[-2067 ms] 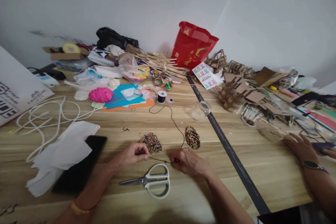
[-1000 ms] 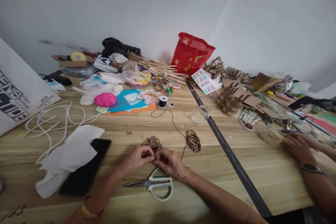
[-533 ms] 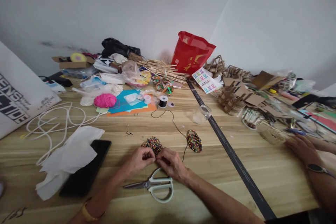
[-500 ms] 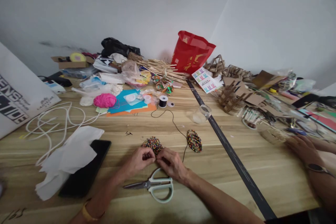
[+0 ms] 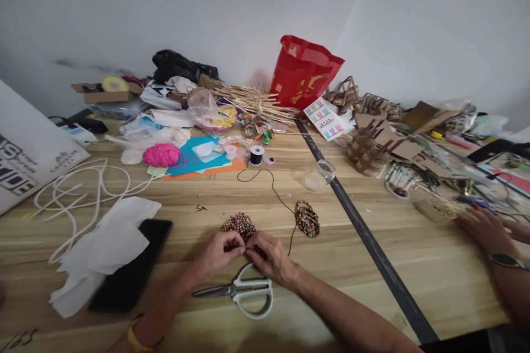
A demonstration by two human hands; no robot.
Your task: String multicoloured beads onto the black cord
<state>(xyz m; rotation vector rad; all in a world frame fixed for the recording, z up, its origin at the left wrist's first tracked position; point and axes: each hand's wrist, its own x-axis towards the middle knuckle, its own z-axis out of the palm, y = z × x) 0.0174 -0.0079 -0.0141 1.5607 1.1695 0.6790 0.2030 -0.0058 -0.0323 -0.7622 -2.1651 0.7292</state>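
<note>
Just in front of a cluster of small multicoloured beads (image 5: 239, 224), my two hands meet with fingertips close together. My left hand (image 5: 223, 251) is closed in a pinch; what it grips is too small to see. A thin black cord (image 5: 273, 188) runs from a spool (image 5: 256, 155) down to the edge of my right hand (image 5: 271, 258), where it goes out of sight. That hand is closed too, its fingertips pinched near the left ones. Right of the hands lie coiled bead strands (image 5: 307, 219). Scissors with pale green handles (image 5: 252, 291) rest below, blades towards the left.
On the left are a black phone (image 5: 132, 273) under white tissue (image 5: 110, 237) and a white cable (image 5: 99, 182). A clear jar (image 5: 321, 176) sits by the black strip (image 5: 372, 248). Another person's hand (image 5: 482, 226) works at a woven piece (image 5: 436, 210). Craft materials line the wall.
The view has shifted slightly. My hands hold nearly the same pinched pose by the beads, and the scissors and bead strands stay put.
</note>
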